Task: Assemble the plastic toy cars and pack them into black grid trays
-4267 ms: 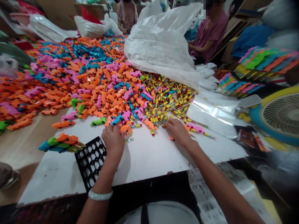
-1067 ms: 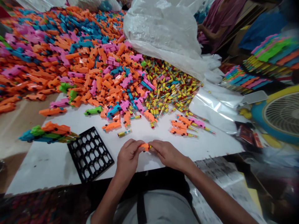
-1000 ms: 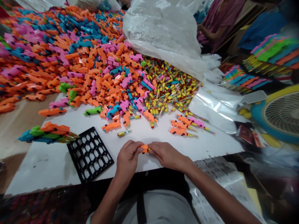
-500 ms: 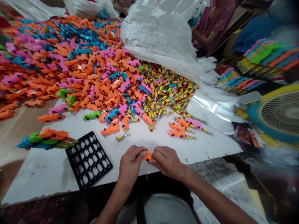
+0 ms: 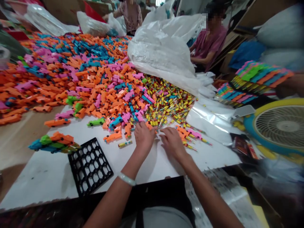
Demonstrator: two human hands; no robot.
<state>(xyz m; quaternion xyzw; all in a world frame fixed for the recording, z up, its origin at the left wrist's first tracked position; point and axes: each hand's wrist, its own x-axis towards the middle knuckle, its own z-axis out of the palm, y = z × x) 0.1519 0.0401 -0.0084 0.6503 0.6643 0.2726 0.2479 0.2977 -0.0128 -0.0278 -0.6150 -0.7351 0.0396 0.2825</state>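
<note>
At the near edge of the heap, the left hand (image 5: 144, 137) is bending its fingers down over an orange toy car (image 5: 148, 125), while the right hand (image 5: 173, 142) is hovering just to the right, its fingers curving toward the same spot. Whether the left hand is grasping the car is staying unclear, since its own back is covering the fingertips; the right hand's hold is equally impossible to tell.

The 2 hands are no longer meeting over 1 orange car close to the near edge of the bench (image 5: 14, 160); they are now working apart and farther out, so handling of that car seems to be giving way to gathering at the heap. Where that car is lying now cannot be told.

The car by the left hand is showing only partly, its long axis apparently slanting from far left to near right. Beyond the right hand, a cluster of orange cars (image 5: 181, 132) and a pink car (image 5: 196, 133) are lying with their tube ends pointing right and slightly near. To the left of the left hand, a loose tube (image 5: 125, 144) is lying nearly crosswise, left to right.
</note>
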